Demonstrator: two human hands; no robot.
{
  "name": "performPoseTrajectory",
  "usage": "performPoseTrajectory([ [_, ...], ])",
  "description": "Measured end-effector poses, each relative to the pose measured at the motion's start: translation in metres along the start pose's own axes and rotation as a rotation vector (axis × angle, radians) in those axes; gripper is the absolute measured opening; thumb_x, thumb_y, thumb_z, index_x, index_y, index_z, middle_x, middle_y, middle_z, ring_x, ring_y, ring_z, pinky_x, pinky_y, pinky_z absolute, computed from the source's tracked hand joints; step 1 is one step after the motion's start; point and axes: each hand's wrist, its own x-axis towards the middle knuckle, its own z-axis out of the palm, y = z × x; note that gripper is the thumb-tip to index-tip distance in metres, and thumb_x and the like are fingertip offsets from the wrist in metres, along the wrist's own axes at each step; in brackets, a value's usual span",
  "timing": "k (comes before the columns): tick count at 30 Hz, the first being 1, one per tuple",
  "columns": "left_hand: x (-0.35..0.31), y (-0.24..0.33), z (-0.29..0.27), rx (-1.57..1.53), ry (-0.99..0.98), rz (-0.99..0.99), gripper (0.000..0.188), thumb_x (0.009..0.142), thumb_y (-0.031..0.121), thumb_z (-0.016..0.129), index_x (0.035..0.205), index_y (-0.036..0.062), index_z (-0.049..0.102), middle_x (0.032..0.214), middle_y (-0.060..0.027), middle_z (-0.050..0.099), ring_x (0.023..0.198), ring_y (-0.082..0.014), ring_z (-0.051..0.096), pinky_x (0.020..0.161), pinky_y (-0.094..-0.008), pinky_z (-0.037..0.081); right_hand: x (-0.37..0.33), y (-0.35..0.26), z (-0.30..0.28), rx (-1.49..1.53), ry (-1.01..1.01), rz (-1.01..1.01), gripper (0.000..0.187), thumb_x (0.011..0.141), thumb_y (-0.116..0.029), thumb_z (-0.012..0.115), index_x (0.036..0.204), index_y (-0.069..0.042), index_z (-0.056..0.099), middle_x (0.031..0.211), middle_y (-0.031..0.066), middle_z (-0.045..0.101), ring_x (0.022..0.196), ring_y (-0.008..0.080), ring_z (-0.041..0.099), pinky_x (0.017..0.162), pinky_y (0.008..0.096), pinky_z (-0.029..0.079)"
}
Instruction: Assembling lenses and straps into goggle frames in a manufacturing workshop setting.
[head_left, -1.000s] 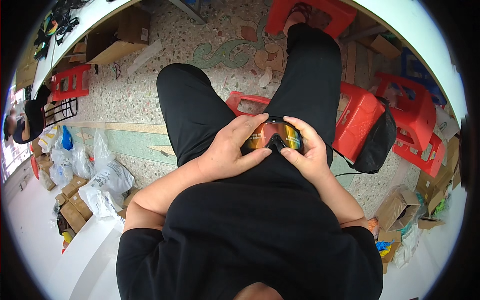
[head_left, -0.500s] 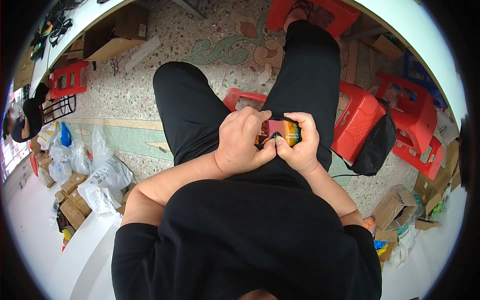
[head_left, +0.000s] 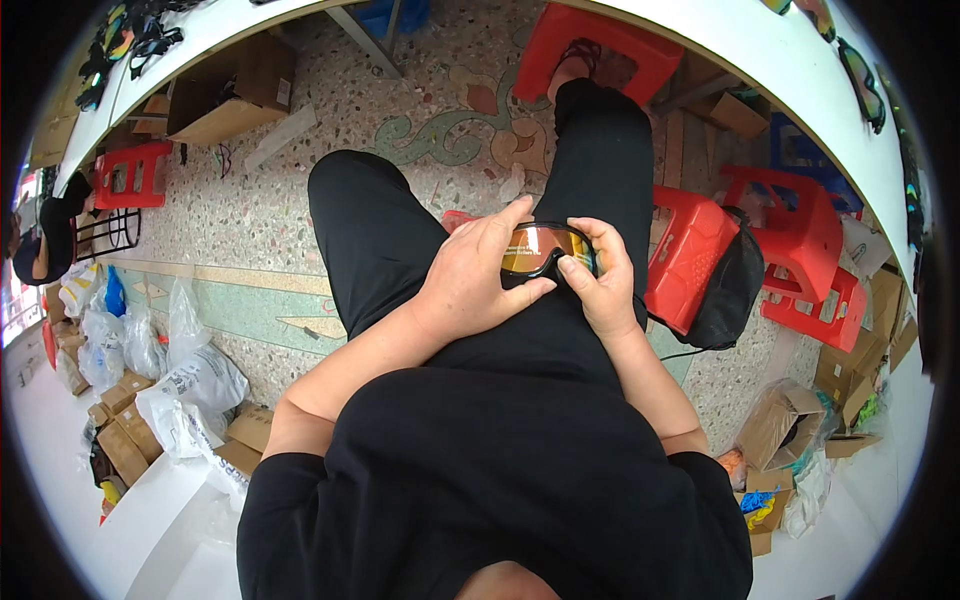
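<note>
A pair of ski goggles (head_left: 530, 248) with a black frame and a shiny orange-yellow lens is held above my lap. Small print shows on the lens. My left hand (head_left: 470, 268) closes on one end, its fingers along the top and its thumb under the lower edge. Around the other end curl the fingers of my right hand (head_left: 606, 278), and its thumb presses by the nose notch. Both palms hide the ends of the frame. No strap can be made out.
More goggles (head_left: 862, 84) lie on the white table (head_left: 700, 25) at the far edge. Red stools (head_left: 690, 260) and a black bag (head_left: 725, 285) stand to the right. Cardboard boxes (head_left: 785, 425) and plastic bags (head_left: 190, 395) sit on both sides. Another person (head_left: 50, 235) is at far left.
The goggles have tilted, so the lens now reflects orange-yellow instead of pink and rainbow. My thumbs have moved apart from the nose notch. The view has shifted, showing more of the far table.
</note>
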Motion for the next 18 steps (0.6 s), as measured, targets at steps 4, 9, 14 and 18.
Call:
performPoseTrajectory([
  [4,-0.005,0.002,-0.003,-0.047,0.046,-0.017,0.086,0.068,0.027,0.087,0.135,-0.0018,0.044,0.114,-0.0178,0.064,0.104,-0.0337,0.064,0.091,-0.0416,0.050,-0.004,-0.007,-0.001,0.095,-0.041,0.078,0.050,0.086,-0.017,0.072,0.127,0.002,0.051,0.120,0.0089,0.058,0.114,0.0160,0.054,0.100,0.0296,0.042],
  [9,-0.013,0.004,-0.003,-0.127,0.124,0.001,0.087,0.066,0.027,0.089,0.136,-0.0004,0.044,0.115,-0.0164,0.065,0.106,-0.0328,0.064,0.093,-0.0415,0.049,-0.013,-0.006,-0.008,-0.004,-0.075,-0.035,0.063,0.085,-0.027,0.074,0.134,0.003,0.048,0.127,0.0122,0.055,0.120,0.0203,0.052,0.103,0.0328,0.040],
  [14,-0.013,-0.001,-0.008,-0.181,0.226,0.095,0.089,0.066,0.026,0.089,0.138,0.0025,0.042,0.121,-0.0127,0.065,0.110,-0.0310,0.061,0.097,-0.0414,0.045,-0.017,-0.016,-0.017,-0.336,-0.029,-0.233,0.079,0.075,-0.037,0.080,0.135,0.004,0.048,0.132,0.0200,0.053,0.123,0.0310,0.052,0.106,0.0386,0.039],
  [18,-0.010,-0.002,-0.012,-0.152,0.228,0.170,0.086,0.069,0.019,0.088,0.139,-0.0002,0.042,0.124,-0.0185,0.062,0.115,-0.0298,0.062,0.099,-0.0371,0.049,-0.019,-0.033,-0.017,-0.602,0.043,-0.446,0.080,0.070,-0.023,0.083,0.135,0.005,0.047,0.129,0.0217,0.055,0.119,0.0354,0.055,0.103,0.0419,0.043],
])
